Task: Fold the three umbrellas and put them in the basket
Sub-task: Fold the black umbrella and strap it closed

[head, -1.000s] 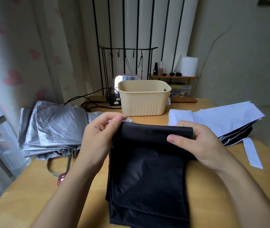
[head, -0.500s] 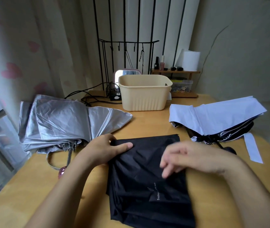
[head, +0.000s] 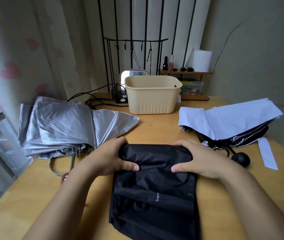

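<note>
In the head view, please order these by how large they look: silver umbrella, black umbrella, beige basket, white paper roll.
1. silver umbrella and black umbrella: look alike; the black one lies nearer the camera, so unranked.
2. beige basket
3. white paper roll

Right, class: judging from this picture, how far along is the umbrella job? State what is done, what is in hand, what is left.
Done: nothing yet; no umbrella shows in the basket. In hand: the left hand and right hand grip the bunched far end of the black umbrella. Left: the silver umbrella and white umbrella lie with canopies loose; all three need basketing.
</note>
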